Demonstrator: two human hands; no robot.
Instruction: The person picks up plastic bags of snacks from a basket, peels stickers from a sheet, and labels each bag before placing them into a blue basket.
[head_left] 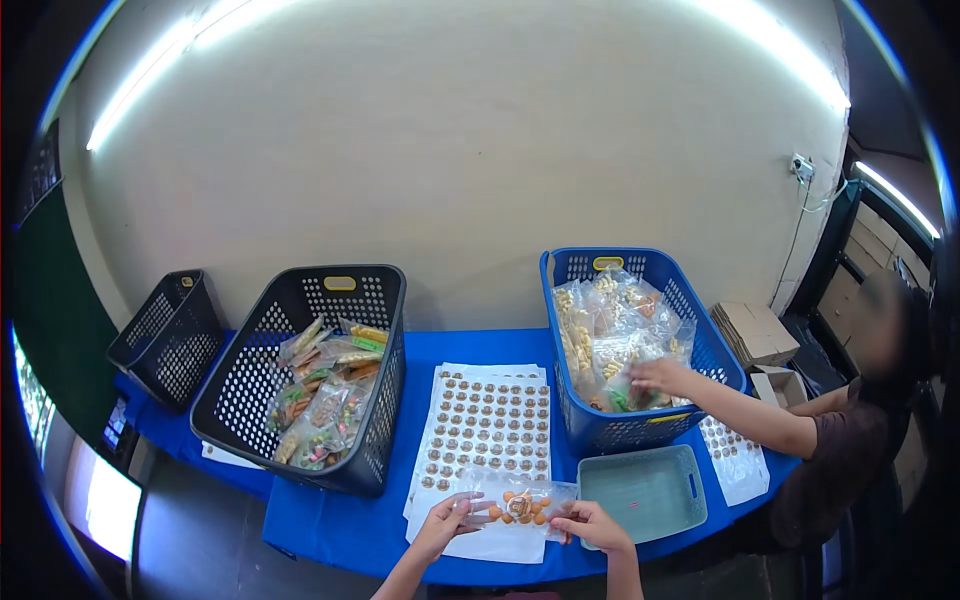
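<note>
A clear packet (519, 506) with round orange-brown pieces and a round sticker on it is stretched between my two hands. My left hand (443, 524) pinches its left end, and my right hand (592, 526) grips its right end. Under and behind the packet lie white sheets (492, 420) with rows of round brown stickers. To the right of the sheets, close to my right hand, sits a grey-green tray (645, 492) with small reddish bits on its bottom.
A black basket (384, 420) of filled packets stands left, with another black basket (170, 335) farther left. A co-worker's hand (662, 380) reaches into the blue basket (625, 432) of packets. More sticker sheets (736, 470) and flat cardboard (755, 333) are at right.
</note>
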